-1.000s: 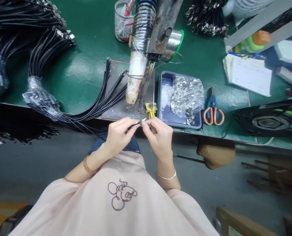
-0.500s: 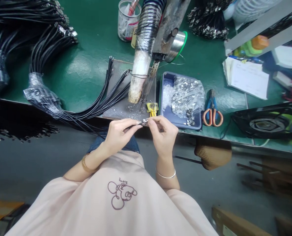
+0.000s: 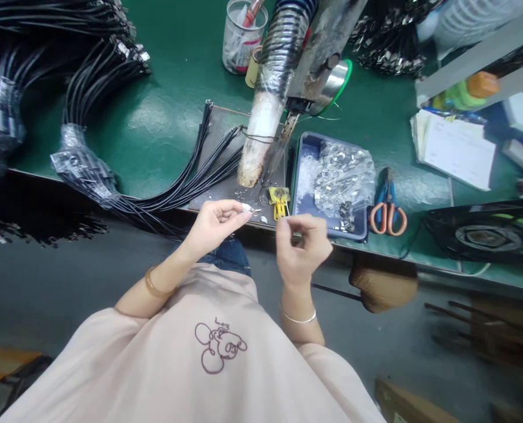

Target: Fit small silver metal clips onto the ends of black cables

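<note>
My left hand point(image 3: 220, 229) is closed in a pinch on a cable, whose small metal connector point(image 3: 255, 211) pokes out past the fingertips. A tiny white piece point(image 3: 264, 219) lies just beyond it, at the table's edge. My right hand point(image 3: 303, 244) is closed, thumb against the forefinger, to the right of the connector and apart from it. Whatever its fingertips hold, if anything, is too small to make out. Just beyond that hand stands a small yellow fixture point(image 3: 280, 202) on the grey plate point(image 3: 226, 192).
Black cables point(image 3: 173, 197) run in from the left. A fume hose point(image 3: 261, 126) and solder wire spool point(image 3: 337, 85) stand over the plate. At right are a blue tray point(image 3: 299, 191) with bagged metal parts point(image 3: 345, 176), pliers point(image 3: 388, 202) and a black fan point(image 3: 484, 232).
My right hand has drawn away from the connector to the right. My left hand keeps its pinch on the cable. The view has shifted slightly.
</note>
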`<move>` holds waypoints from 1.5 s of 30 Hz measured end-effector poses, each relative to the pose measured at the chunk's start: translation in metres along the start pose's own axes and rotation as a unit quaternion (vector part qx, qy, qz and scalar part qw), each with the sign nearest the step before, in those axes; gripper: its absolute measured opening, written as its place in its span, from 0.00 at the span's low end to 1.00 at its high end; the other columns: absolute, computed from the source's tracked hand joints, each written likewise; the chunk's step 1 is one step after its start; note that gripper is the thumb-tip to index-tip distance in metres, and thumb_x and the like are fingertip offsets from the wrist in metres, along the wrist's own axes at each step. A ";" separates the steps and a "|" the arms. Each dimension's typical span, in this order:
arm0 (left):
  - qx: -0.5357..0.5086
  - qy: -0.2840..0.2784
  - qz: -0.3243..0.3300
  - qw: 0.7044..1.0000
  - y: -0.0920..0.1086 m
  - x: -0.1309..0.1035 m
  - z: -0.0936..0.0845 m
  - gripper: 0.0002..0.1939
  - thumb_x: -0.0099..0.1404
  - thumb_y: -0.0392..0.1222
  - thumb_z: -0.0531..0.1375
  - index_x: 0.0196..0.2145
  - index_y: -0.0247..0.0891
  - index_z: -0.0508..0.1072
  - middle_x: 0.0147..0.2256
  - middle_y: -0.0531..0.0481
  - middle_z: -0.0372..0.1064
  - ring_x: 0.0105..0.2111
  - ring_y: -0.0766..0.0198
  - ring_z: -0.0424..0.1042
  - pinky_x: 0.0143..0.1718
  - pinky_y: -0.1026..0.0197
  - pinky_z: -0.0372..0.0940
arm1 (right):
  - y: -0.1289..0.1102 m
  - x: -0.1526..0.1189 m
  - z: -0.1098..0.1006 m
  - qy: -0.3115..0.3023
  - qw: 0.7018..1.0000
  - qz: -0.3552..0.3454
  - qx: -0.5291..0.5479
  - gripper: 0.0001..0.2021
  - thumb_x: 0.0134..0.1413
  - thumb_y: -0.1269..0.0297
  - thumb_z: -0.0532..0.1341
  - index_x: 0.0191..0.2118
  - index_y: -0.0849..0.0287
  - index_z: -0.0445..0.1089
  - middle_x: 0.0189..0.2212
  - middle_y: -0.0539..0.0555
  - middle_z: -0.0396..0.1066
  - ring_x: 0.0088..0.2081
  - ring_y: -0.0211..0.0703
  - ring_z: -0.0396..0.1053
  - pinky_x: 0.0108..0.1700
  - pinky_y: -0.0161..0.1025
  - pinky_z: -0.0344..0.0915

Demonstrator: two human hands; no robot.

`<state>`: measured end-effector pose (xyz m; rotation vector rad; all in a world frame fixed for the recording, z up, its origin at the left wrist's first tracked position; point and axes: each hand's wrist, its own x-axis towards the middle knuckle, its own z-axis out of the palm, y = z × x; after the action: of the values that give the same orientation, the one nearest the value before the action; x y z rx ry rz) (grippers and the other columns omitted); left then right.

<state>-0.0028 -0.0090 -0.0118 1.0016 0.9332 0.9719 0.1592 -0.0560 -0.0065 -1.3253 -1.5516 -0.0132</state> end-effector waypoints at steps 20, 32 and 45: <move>0.224 0.050 0.142 0.963 0.016 0.012 0.011 0.07 0.59 0.39 0.61 0.24 0.35 0.72 0.18 0.60 0.46 0.20 0.73 0.45 0.19 0.68 0.44 | 0.005 0.007 0.023 -0.024 0.995 -0.090 -0.023 0.09 0.59 0.78 0.65 0.38 0.55 0.71 0.37 0.55 0.81 0.39 0.40 0.81 0.44 0.36 0.78; 0.237 0.025 0.120 0.964 0.013 0.008 0.006 0.06 0.57 0.38 0.60 0.24 0.34 0.74 0.17 0.61 0.47 0.20 0.73 0.45 0.21 0.67 0.44 | 0.003 0.005 0.015 -0.053 0.992 -0.106 -0.037 0.10 0.58 0.78 0.65 0.37 0.54 0.69 0.36 0.53 0.81 0.38 0.40 0.81 0.40 0.34 0.78; 0.255 -0.241 0.028 0.936 0.004 -0.010 -0.003 0.05 0.57 0.34 0.61 0.24 0.35 0.74 0.19 0.58 0.59 0.21 0.72 0.54 0.24 0.68 0.51 | 0.006 0.002 -0.026 0.107 0.993 -0.054 -0.011 0.03 0.62 0.67 0.64 0.38 0.50 0.75 0.22 0.43 0.70 0.17 0.35 0.65 0.20 0.35 0.62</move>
<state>-0.0089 -0.0167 -0.0068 1.6260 0.7511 0.4851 0.1814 -0.0680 0.0036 -1.2138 -1.4424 -0.2339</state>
